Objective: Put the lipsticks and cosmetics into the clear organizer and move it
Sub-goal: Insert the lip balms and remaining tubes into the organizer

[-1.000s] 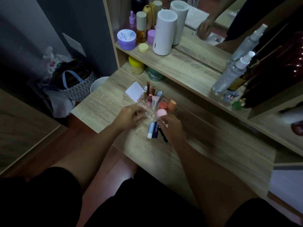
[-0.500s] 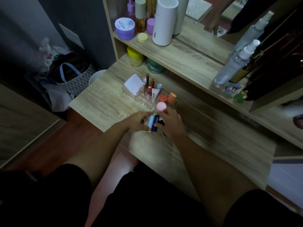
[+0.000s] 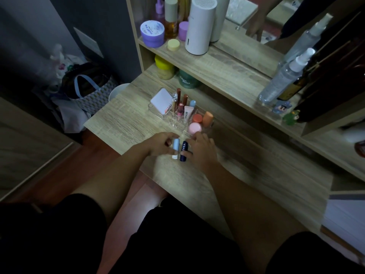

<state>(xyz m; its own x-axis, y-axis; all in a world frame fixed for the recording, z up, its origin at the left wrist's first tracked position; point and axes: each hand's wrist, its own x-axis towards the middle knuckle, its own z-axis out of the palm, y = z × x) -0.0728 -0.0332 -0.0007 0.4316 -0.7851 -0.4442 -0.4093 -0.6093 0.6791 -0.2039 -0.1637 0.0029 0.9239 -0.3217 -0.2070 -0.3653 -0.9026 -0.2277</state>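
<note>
The clear organizer (image 3: 156, 110) stands on the wooden desk. It holds a white compact (image 3: 161, 102), several upright lipsticks and tubes (image 3: 180, 109), an orange pot (image 3: 197, 118), a pink pot (image 3: 194, 127) and an orange egg-shaped case (image 3: 207, 118). Just in front of it two lip balm sticks lie side by side: a light blue one (image 3: 175, 147) and a dark blue one (image 3: 184, 150). My left hand (image 3: 158, 144) pinches the light blue stick from the left. My right hand (image 3: 200, 150) has fingers on the dark blue stick from the right.
A raised shelf (image 3: 227, 76) behind the organizer carries a white cylinder (image 3: 199, 26), purple jars (image 3: 152, 33), and spray bottles (image 3: 284, 76) at the right. Yellow and green jars (image 3: 175, 73) sit under it. The desk's left edge drops to a floor with a bag (image 3: 88, 91).
Both hands have come back from the organizer's front wall to the two sticks. The left fingers closed around the light blue one and the right fingers settled on the dark blue one.
</note>
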